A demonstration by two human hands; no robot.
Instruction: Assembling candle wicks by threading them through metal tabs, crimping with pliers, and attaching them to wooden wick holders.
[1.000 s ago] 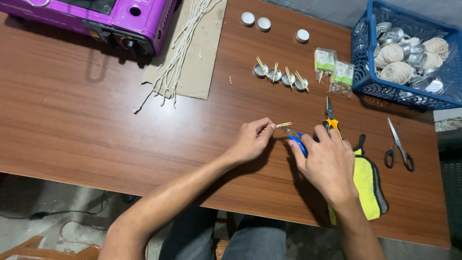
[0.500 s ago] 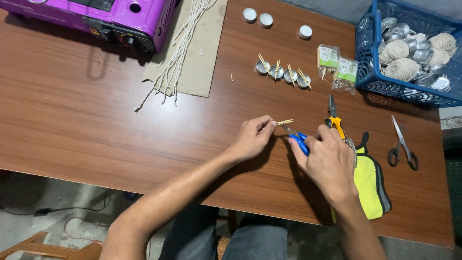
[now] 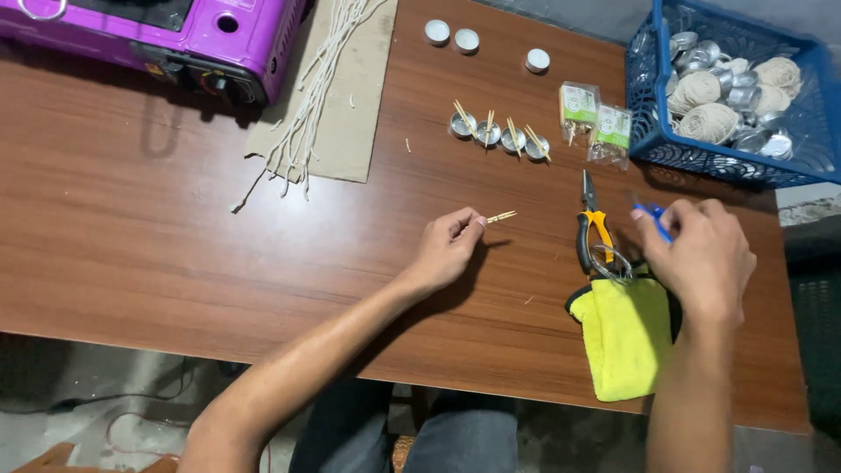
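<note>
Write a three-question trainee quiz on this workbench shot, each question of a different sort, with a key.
1. True or false: the left hand pinches a small wooden stick.
2. Which tool lies on the table between the two hands? A scissors, B pliers, C hammer.
3. Fill in: the blue basket sits at the table's far ____ corner.

Key: 1 true. 2 B, yellow-handled pliers. 3 right; the right hand, holding a small blue tool, is in front of it.

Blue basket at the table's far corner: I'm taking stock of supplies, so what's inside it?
The blue basket holds balls of pale string and small metal cups. Whatever lies beneath them is covered.
</note>
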